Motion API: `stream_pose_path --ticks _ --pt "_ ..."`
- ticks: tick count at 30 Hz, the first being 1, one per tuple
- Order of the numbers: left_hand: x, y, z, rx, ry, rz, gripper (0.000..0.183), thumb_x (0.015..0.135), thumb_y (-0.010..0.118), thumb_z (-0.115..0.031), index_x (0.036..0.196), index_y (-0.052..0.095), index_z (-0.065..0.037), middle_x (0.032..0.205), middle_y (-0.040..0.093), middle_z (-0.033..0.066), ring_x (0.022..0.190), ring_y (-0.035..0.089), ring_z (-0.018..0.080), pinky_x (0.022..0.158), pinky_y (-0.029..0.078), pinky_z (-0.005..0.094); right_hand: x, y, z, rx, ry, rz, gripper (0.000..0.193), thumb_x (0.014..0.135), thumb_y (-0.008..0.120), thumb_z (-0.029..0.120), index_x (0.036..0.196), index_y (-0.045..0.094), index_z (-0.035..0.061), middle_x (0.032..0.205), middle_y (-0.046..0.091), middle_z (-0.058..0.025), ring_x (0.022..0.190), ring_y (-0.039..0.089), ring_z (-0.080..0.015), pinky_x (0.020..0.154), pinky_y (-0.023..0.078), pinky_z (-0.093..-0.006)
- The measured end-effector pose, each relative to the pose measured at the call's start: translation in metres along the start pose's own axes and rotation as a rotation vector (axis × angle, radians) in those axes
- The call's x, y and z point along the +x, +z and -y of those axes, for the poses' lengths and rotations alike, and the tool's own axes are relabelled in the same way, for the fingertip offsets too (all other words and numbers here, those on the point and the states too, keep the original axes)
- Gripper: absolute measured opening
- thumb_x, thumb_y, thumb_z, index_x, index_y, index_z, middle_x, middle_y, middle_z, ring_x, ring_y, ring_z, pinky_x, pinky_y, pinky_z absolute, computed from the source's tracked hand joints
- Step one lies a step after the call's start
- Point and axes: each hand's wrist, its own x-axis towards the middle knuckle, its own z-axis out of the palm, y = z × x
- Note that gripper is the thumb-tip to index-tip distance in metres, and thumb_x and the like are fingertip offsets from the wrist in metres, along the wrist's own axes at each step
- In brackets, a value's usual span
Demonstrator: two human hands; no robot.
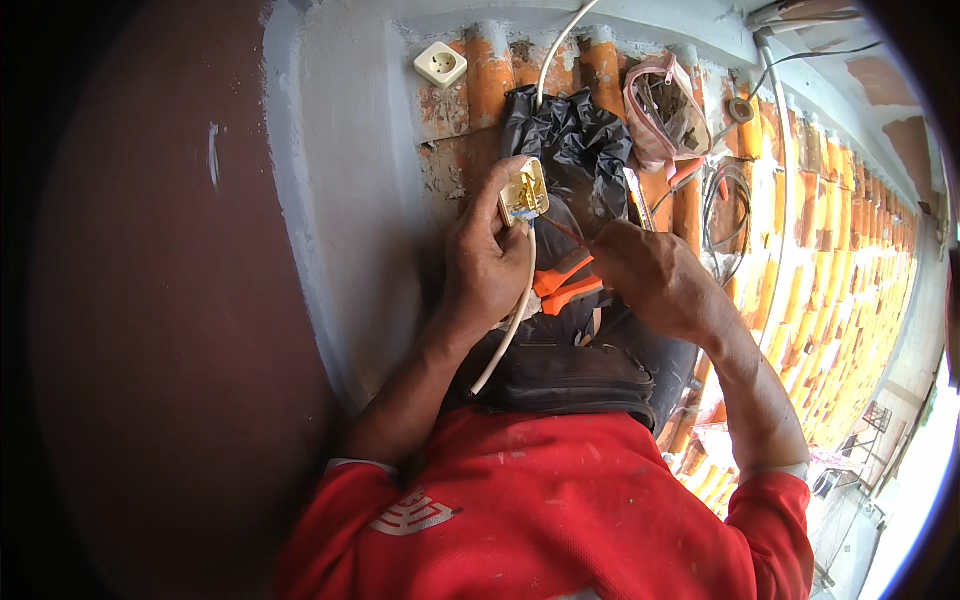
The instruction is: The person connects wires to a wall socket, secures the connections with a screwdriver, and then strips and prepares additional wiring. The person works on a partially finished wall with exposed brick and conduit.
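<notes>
Holding an opened cream socket housing [513,191], showing brass contacts [531,187] and blue wire [524,214], trailing a white cable [517,310]; wrapping left fingers [489,197] closed around its left side; rightward, pinching a slim reddish tool [567,233] between curled right fingers [612,245], pointing toward the housing.

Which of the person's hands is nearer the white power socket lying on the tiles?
Left. The left hand is below the socket, slightly right; the right hand is lower and much farther right.
</notes>
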Motion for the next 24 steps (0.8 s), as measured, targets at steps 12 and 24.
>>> stream_pose_path --ticks 12,24 --pt "0.008 0.015 -0.069 -0.401 -0.101 0.158 0.059 0.111 0.056 0.004 0.167 0.040 -0.001 0.147 0.063 0.0173 0.132 0.066 0.0191 0.110 0.056 0.0330 0.012 -0.001 0.042 0.748 0.141 -0.599 0.016 0.096 0.083 0.006 0.109 0.077 -0.0016 0.097 0.070 -0.0062 0.088 0.065 -0.0124 0.078 0.053 -0.0310" --pt "0.006 0.025 -0.083 -0.218 0.080 0.228 0.051 0.111 0.063 0.000 0.159 0.048 0.006 0.146 0.066 0.0168 0.130 0.066 0.0205 0.109 0.057 0.0337 -0.016 0.001 0.045 0.799 0.027 -0.740 0.013 0.092 0.088 0.004 0.102 0.079 -0.0003 0.092 0.071 -0.0034 0.086 0.066 -0.0110 0.074 0.053 -0.0299"
